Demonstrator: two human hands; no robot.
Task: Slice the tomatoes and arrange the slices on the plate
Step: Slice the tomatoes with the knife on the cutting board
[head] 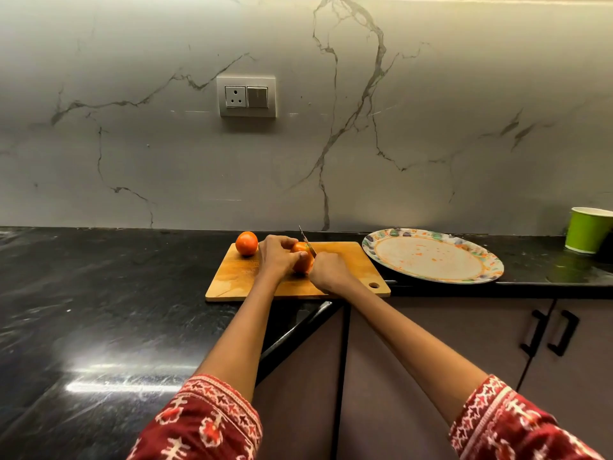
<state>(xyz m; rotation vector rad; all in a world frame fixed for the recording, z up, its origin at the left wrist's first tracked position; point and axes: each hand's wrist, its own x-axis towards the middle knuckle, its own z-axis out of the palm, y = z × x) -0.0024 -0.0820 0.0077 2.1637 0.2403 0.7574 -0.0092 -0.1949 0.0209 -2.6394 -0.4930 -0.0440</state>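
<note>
Wood: cutting board (pixel 345 260) flat on black counter (pixel 99 293), near front edge, hanging hole at near-right corner.
Tomato under knife: orange-red tomato (pixel 303 265) mid-board, between both hands, partly hidden by fingers.
Left hand: left hand (pixel 277 255) curled over tomato's left side and top, fingers bent, pinning it to board.
Right hand: right hand (pixel 328 270) closed round knife handle, handle itself hidden in fist, just right of tomato.
Knife: knife (pixel 306 240) blade angled up and away, tip pointing toward wall, lower blade touching tomato top; depth of cut cannot tell.
Second tomato: whole tomato (pixel 246 243) at far-left corner of board, apart from left hand, uncut.
Plate: patterned plate (pixel 491 260) on counter just right of board, rim floral, centre smeared with orange juice and specks, no slices visible on it.
Cup: green paper cup (pixel 585 230) far right, behind plate, partly cut by frame edge.
Wall: marble-look backsplash with socket and switch panel (pixel 246 96) above board.
Below counter: cabinet doors with black handles (pixel 549 333).
Sleeves: red patterned sleeves (pixel 205 423) at both forearms.
</note>
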